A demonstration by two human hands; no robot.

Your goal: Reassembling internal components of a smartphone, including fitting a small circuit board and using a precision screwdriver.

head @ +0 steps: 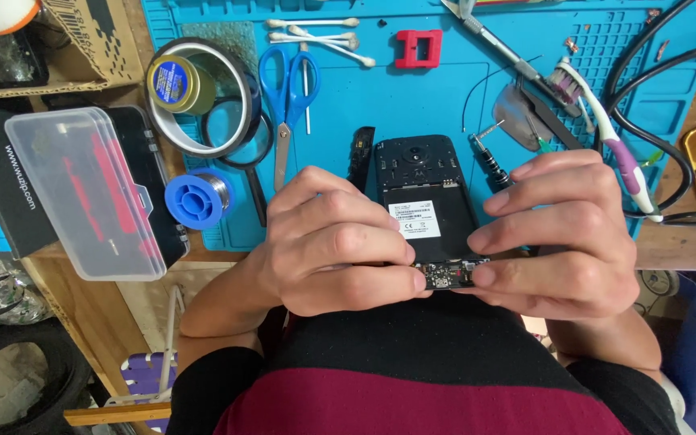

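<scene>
An opened black smartphone (417, 179), back cover off with a white label on its battery, lies on the blue work mat (380, 97). My left hand (332, 246) grips its lower left side, thumb and fingers pressing at the bottom edge. At the lower right side, my right hand (561, 234) pinches the phone's bottom end, where a small circuit board (443, 276) with a port shows between my fingertips. A small screwdriver (489, 157) lies just right of the phone, partly under my right hand.
On the mat: blue scissors (287, 89), cotton swabs (320, 36), a red square tool (418, 48), tweezers (501, 48), a toothbrush (618, 145), black cables (646, 89). To the left are a tape roll (195, 97), magnifier (239, 133), solder spool (196, 200) and a clear plastic box (90, 193).
</scene>
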